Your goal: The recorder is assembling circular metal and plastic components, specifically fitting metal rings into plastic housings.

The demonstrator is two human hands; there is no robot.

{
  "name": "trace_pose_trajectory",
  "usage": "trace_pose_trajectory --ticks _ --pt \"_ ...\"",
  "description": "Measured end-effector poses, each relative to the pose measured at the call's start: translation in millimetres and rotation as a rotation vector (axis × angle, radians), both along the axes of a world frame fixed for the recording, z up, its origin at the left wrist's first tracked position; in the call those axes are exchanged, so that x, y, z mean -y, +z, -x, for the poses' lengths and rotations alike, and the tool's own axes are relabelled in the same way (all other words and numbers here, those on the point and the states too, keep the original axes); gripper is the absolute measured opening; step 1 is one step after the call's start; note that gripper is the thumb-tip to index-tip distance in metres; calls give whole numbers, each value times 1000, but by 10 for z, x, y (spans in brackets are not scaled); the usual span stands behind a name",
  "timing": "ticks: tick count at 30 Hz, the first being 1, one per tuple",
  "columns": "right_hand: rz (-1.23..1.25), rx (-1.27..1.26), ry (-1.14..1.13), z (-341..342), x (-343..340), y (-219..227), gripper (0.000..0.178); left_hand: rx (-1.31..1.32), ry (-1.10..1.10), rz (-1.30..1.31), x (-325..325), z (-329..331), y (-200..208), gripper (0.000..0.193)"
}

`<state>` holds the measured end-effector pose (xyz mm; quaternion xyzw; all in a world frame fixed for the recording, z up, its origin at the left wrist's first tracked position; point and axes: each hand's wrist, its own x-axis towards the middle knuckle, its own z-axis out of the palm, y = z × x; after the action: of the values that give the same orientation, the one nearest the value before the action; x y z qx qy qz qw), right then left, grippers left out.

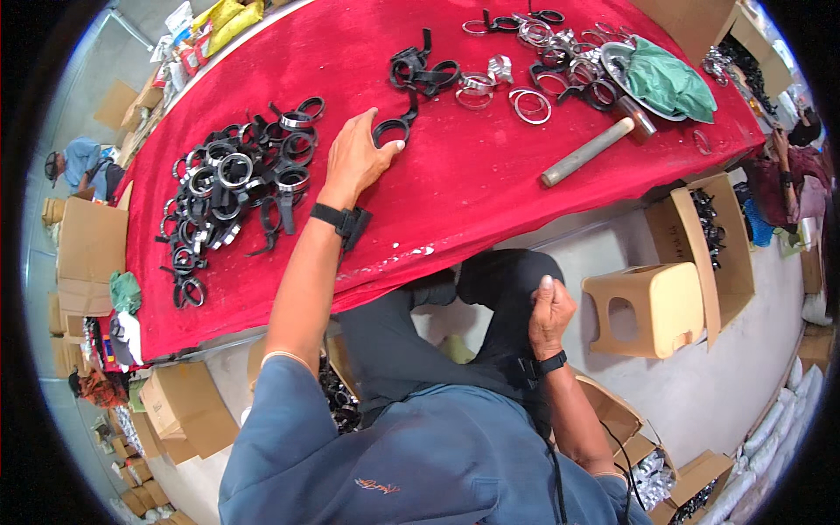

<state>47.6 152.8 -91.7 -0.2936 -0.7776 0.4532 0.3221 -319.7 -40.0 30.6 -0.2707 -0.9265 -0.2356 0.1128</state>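
My left hand reaches over the red cloth, its thumb and fingers closed around a black ring with a tab, which lies on the cloth. Left of that hand lies a heap of black and silver rings with tabs. Beyond it sits a small group of similar black rings. My right hand is above my right knee, fingers curled in and thumb up; whatever it may hold is hidden.
Bare metal rings and a metal bowl with green cloth are at the far right. A hammer-like tool lies near the table edge. A beige stool and cardboard boxes stand on the floor. Other people work at both sides.
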Motion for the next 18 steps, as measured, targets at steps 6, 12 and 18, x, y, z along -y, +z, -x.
trace_pose_trajectory --ticks 6,12,18 --pt "-363 -36 199 1301 -690 1228 32 -30 -22 170 -13 239 -216 70" --pt "-778 274 305 2611 -1592 1143 66 95 -19 162 142 -380 28 68" --pt "-784 472 391 2842 -1720 1122 63 77 -40 165 378 -791 42 74"
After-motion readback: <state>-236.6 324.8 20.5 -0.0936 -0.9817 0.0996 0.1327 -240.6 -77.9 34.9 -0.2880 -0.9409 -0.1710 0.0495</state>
